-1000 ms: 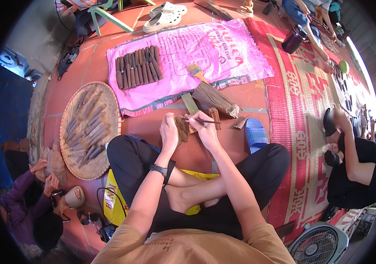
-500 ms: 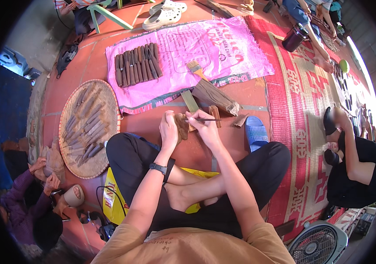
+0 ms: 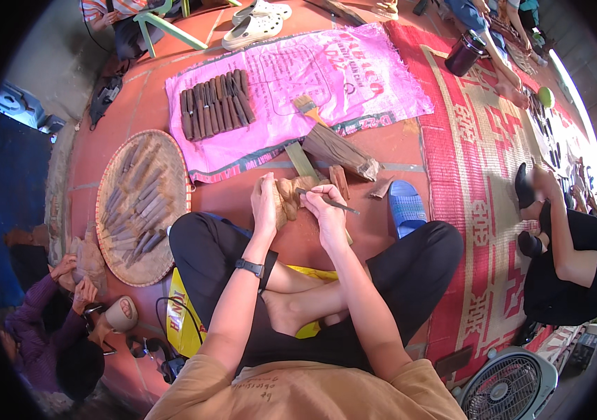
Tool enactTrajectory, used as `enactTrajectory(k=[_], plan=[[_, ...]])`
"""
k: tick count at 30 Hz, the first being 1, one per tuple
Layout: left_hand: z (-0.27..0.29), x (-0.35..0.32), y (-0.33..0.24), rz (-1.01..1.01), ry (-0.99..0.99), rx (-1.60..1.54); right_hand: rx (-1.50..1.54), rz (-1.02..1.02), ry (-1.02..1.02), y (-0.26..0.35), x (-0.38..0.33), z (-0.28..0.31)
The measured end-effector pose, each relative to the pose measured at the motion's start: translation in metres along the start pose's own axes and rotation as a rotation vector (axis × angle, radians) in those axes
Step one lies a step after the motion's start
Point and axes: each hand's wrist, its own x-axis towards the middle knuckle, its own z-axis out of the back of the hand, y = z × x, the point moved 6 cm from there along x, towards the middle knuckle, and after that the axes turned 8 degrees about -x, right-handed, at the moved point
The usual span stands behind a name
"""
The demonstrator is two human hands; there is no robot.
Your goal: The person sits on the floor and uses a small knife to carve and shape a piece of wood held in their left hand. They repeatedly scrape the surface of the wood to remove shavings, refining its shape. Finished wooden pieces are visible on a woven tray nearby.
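Note:
My left hand (image 3: 264, 204) is closed around the left side of a brown, lumpy carved wooden piece (image 3: 286, 199) above my crossed legs. In my right hand (image 3: 326, 210) is a slim dark carving tool (image 3: 343, 206), gripped like a pencil. Its tip meets the right side of the wood, while the back end sticks out to the right and slightly down. Just beyond my hands lie a flat greenish strip (image 3: 300, 159), a thick dark wood block (image 3: 340, 152) and a small reddish-brown wood piece (image 3: 339, 182). My fingers partly hide the carved piece.
Dark-handled tools (image 3: 218, 105) lie in a row on a pink sack (image 3: 284, 77), with a brush (image 3: 307, 108) at its edge. A round woven tray (image 3: 113, 241) of sticks is left. A blue slipper (image 3: 407, 208), red mat (image 3: 445, 280), fan (image 3: 508, 388) and other people surround me.
My right hand has shifted slightly down, and the tool's back end has swung downward. More of the carved wooden piece shows between my hands. The view has shifted a little.

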Motion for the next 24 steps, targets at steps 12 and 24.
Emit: enactTrajectory(k=[12, 24], plan=[[-0.003, -0.004, -0.008, -0.054, 0.003, 0.137, -0.294, 0.235, 0.002, 0.008, 0.003, -0.005], [-0.001, -0.005, -0.009, -0.053, -0.004, 0.148, -0.196, 0.221, -0.024, 0.004, -0.003, -0.006]])
